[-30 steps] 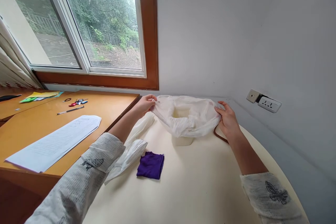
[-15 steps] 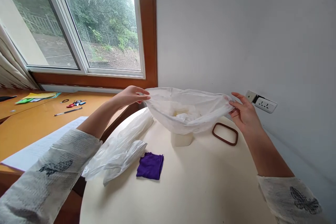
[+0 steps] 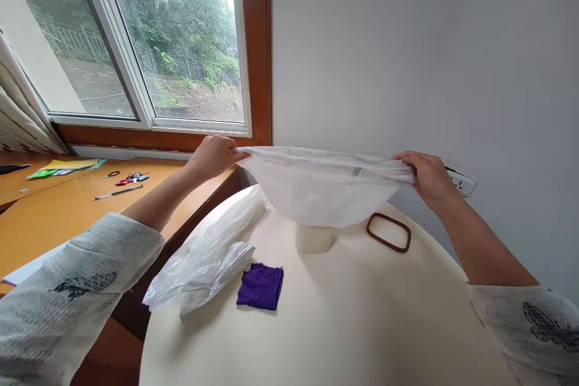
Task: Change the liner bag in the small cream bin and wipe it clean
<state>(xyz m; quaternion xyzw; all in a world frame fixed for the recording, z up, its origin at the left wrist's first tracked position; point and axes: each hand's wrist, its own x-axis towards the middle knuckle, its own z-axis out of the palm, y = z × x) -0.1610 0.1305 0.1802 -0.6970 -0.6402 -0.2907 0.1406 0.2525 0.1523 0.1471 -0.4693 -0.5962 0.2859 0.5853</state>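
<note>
A translucent white plastic bag [image 3: 323,190] is stretched wide between my two hands, its rim drawn nearly straight. My left hand [image 3: 217,154] pinches the rim's left end, and my right hand [image 3: 425,174] grips the bunched right end. Below and behind the bag stands a cream-coloured bin [image 3: 314,239]; the bag's belly hangs over its top, and only its lower part shows plainly. Whether the bag reaches inside it is hidden. A brown rounded-rectangle ring [image 3: 389,232] lies on the table below my right hand.
On the round cream table [image 3: 344,325] lie a crumpled pile of white plastic bags [image 3: 212,259] and a folded purple cloth [image 3: 260,287]. At left, a wooden desk [image 3: 149,211] holds a pen [image 3: 118,192], keys [image 3: 132,179] and coloured papers [image 3: 66,167]. A wall socket [image 3: 464,183] is behind my right hand.
My hands have moved farther apart, pulling the bag's mouth from a wide oval to a nearly closed, taut line. My right hand has turned over and now grips the rim.
</note>
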